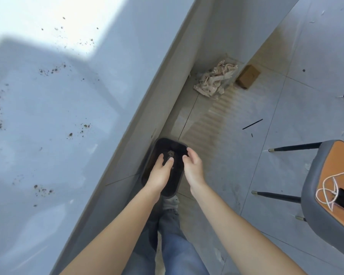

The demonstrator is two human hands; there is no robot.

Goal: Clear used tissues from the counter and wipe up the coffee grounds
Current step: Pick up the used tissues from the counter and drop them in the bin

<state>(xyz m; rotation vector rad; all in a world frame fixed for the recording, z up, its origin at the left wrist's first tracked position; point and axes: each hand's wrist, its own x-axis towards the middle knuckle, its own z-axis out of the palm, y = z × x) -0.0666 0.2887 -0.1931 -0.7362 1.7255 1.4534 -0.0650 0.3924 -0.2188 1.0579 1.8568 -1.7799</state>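
Observation:
A black waste bin [176,180] stands on the floor beside the counter's edge, with a small pale scrap [170,153] lying inside it. My left hand [160,171] hovers over the bin with fingers straight and holds nothing. Just right of it, my right hand [193,165] hangs over the bin's rim with loosely curled fingers, also holding nothing. The white counter [58,116] fills the left side, and dark coffee grounds [52,70] lie scattered across it in several small patches.
A crumpled beige cloth [214,80] and a small cardboard box [247,76] lie on the tiled floor by the wall. A grey and orange chair [330,187] with a white cord on its seat stands at the right. My legs and shoes [170,202] are below the bin.

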